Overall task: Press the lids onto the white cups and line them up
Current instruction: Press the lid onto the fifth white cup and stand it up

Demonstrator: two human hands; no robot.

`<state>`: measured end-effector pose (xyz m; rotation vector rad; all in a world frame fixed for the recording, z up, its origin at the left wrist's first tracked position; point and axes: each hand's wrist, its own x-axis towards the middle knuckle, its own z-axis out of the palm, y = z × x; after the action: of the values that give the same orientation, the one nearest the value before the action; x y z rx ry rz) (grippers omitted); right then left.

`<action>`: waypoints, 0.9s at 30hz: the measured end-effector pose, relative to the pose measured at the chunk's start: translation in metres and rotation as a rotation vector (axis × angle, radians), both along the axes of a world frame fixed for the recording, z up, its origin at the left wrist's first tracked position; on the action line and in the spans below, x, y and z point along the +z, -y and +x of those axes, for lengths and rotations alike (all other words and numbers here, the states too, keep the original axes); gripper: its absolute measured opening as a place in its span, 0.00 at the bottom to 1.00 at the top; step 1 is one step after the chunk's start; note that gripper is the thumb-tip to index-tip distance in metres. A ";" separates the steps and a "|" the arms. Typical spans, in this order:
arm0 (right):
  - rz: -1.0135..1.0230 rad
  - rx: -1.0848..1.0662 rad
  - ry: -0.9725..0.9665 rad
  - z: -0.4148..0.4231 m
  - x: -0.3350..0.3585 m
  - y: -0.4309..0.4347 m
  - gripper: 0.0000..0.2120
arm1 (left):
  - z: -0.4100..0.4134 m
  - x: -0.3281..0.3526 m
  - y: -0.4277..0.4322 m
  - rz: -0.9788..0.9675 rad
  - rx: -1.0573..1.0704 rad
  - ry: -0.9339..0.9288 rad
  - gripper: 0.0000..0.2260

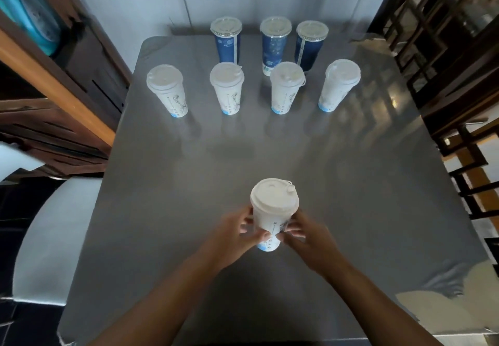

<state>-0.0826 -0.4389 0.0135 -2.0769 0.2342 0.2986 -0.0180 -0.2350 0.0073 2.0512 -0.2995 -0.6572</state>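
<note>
A white cup with a white lid on top stands near the front of the grey table. My left hand grips its left side and my right hand grips its right side, fingers wrapped around the lower body. Further back, several lidded white cups stand in a row: one at the left, one left of centre, one right of centre and one at the right.
Three blue cups with clear lids stand behind the white row by the wall. A wooden cabinet borders the left side, a dark wooden chair the right. A white stool sits at the left.
</note>
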 end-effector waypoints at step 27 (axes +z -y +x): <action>-0.104 -0.242 0.314 0.236 -0.020 0.402 0.33 | 0.243 -0.021 0.441 -0.102 0.019 0.276 0.22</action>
<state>0.1532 -0.8412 -0.0062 -2.1367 0.3114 -0.1894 0.2248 -0.6761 -0.0134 2.0428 -0.4626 -0.3389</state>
